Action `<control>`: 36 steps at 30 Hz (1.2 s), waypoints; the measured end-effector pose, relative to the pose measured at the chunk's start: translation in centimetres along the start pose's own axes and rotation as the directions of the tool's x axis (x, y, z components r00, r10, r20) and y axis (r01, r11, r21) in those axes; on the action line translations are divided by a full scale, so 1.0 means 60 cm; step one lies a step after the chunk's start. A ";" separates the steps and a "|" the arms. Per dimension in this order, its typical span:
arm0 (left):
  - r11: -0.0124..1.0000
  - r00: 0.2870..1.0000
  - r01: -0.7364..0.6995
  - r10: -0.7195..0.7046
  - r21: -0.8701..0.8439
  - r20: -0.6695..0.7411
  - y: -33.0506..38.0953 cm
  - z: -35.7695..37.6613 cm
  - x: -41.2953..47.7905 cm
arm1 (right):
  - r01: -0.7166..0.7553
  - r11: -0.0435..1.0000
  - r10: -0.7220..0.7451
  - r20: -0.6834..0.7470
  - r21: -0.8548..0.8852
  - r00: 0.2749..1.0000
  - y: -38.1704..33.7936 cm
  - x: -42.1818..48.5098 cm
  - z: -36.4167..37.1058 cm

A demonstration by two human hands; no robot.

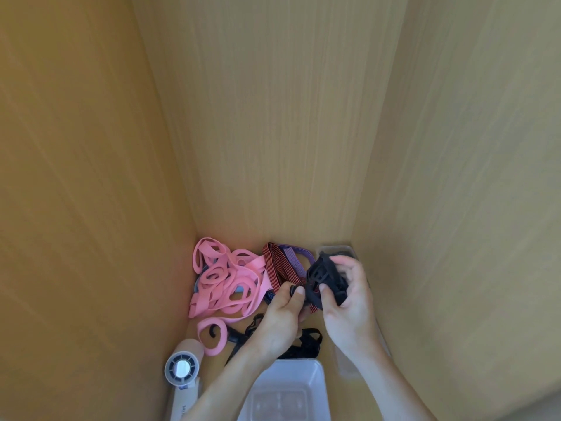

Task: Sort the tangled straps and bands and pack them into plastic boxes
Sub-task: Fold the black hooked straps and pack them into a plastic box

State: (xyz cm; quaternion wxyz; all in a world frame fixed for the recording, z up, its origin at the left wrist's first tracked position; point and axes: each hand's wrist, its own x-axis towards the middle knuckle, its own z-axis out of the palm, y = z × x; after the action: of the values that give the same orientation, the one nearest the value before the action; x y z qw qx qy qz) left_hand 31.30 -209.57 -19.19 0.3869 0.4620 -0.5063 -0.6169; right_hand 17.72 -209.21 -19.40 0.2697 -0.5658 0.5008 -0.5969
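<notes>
Fingers (299, 294) of left hand (279, 323) and right hand (349, 305) tight around wadded black strap bundle (324, 275), beside flat looped pink bands (230, 284)

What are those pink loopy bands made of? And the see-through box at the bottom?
The flat pink loop bands look like stretchy rubber or elastic: matte, floppy, curling over themselves. The see-through rectangular box looks like hard, smooth plastic: cloudy-clear walls with a faint shine.
</notes>
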 end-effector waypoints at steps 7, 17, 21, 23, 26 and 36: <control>0.971 0.996 0.085 -0.080 -0.225 0.032 -0.004 -0.008 0.006 | 0.261 0.943 -0.233 0.152 -0.205 0.960 -0.002 -0.017 -0.003; 0.861 0.991 -0.001 -0.068 -0.509 -0.117 0.000 0.006 0.014 | 0.151 0.974 -0.142 0.066 -0.171 0.988 0.002 -0.046 0.019; 0.835 0.997 0.022 -0.057 -0.550 -0.048 0.013 0.001 0.014 | -0.267 0.948 0.260 0.065 0.173 0.963 -0.004 -0.037 0.010; 0.820 0.999 0.052 -0.046 -0.570 0.024 0.021 -0.005 0.014 | -0.482 0.816 0.409 0.270 0.320 0.872 -0.007 -0.024 -0.010; 0.816 0.984 0.124 -0.030 -0.564 0.174 0.028 -0.015 0.009 | -0.548 0.810 0.361 0.559 0.208 0.746 -0.014 0.000 -0.049; 0.938 0.776 0.310 -0.154 -0.157 0.612 0.046 -0.048 -0.002 | -0.486 0.850 0.399 0.847 -0.200 0.350 -0.014 0.029 -0.106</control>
State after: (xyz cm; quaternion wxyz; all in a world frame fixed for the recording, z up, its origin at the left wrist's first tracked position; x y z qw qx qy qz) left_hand 34.13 -210.74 -16.65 0.1850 0.2540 -0.4583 -0.8314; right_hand 11.54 -208.61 -17.06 0.6585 -0.6171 0.4023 -0.1544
